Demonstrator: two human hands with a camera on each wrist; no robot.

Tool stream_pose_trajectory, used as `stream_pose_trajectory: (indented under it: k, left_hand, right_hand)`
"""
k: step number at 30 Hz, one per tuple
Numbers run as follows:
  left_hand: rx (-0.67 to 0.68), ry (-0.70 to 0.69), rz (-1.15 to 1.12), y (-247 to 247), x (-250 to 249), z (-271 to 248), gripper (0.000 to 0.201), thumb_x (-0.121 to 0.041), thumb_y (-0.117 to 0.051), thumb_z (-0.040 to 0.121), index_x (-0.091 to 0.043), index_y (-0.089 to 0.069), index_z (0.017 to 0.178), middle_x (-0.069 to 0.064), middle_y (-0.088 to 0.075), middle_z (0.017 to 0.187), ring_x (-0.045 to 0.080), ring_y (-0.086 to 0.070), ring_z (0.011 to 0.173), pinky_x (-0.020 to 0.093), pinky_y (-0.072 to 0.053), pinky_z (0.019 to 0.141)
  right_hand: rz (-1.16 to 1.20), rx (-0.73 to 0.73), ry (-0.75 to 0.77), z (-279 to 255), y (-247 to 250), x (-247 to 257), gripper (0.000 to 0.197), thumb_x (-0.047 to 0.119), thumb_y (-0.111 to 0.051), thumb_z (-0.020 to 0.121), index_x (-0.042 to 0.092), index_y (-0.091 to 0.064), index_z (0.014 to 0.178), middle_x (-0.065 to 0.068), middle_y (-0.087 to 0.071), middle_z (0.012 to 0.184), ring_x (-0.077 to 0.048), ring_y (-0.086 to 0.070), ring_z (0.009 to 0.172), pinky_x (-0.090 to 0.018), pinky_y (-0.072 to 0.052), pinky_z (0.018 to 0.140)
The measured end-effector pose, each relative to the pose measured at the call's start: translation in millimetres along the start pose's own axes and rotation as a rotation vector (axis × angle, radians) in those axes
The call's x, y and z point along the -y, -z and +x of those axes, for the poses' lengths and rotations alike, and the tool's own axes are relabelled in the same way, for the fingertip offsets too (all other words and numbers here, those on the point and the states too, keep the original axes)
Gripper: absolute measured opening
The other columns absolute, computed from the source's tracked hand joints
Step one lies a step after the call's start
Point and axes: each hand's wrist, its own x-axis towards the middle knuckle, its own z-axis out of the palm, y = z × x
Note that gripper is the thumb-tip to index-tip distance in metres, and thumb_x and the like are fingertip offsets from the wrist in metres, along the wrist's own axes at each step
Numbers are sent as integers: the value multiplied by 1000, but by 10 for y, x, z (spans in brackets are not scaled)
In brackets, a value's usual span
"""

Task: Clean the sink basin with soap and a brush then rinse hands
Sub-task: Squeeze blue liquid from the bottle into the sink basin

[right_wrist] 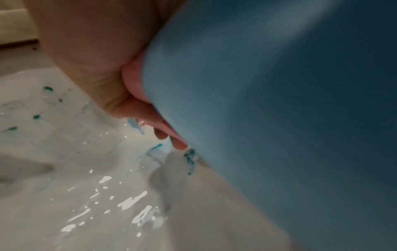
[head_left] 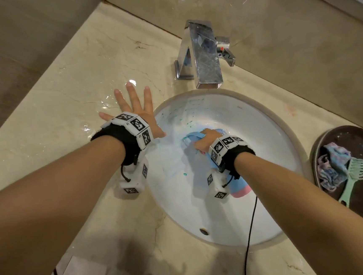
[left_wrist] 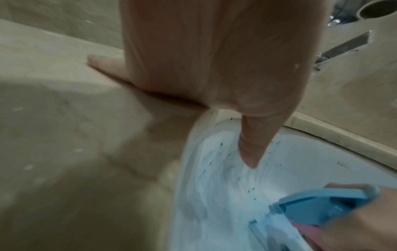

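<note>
Head view: my left hand [head_left: 135,110] lies flat, fingers spread, on the wet counter [head_left: 62,86] at the sink's [head_left: 268,116] left rim; my right hand [head_left: 203,143] is wrapped around the blue bottle [head_left: 238,185] inside the bowl.
Left wrist view: thumb over the rim, bottle's nozzle [left_wrist: 318,203] pointing at soapy streaks.
Right wrist view: fingers [right_wrist: 178,143] curled on its narrow neck; smooth wet plastic, likely slippery and light, so the neck seems the surest hold.

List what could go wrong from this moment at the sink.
1. The left hand presses flat on the wet counter beside the basin; it may slide.
2. The right hand grips the blue spray bottle over slick, soap-streaked porcelain, so the bottle could slip from its grip.
3. A wrist cable dangles over the basin and may get wet.
</note>
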Motion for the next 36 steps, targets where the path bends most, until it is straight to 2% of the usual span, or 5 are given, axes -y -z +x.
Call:
stream_pose_trajectory:
  k: [13,16,20,26,36]
  left_hand:
    - [92,-111,43,-11,292,-298,111,-63,-59,77,-35,27,142,-1,42,146,31,33,136,69,2,103]
    - [90,-120,55,-85,322,-390,111,-61,-59,78,-36,27,142,-2,42,146,29,33,136,70,1,102]
    - [71,-119,58,-155,342,-487,110,-59,-61,78,-36,25,143,-3,40,146,28,32,137,71,0,102]
    - [58,-98,70,-247,329,-567,111,-61,-60,78,-35,27,142,-3,41,146,28,32,137,71,1,102]
    - [30,-91,80,-316,321,-564,114,-59,-62,77,-35,29,141,-2,42,146,29,33,136,70,4,102]
  right_hand:
    - [33,165,32,-231,-369,-51,5,14,-55,64,17,-53,69,-4,-58,73,-25,-55,65,-21,-38,54]
    - [-24,188,78,-239,-517,-101,39,32,-48,63,19,-63,96,-5,-63,91,-25,-57,72,-25,-41,61]
    - [-54,111,61,-312,-571,-166,29,30,-51,88,18,-41,64,-4,-52,75,-20,-47,59,-22,-35,53]
    - [-4,103,73,-235,-645,-144,25,21,-52,82,14,-44,60,-3,-50,64,-22,-50,57,-20,-33,49]
    - [-25,123,84,-102,-740,-175,44,48,-46,79,20,-62,109,-4,-57,94,-30,-59,92,-35,-48,87]
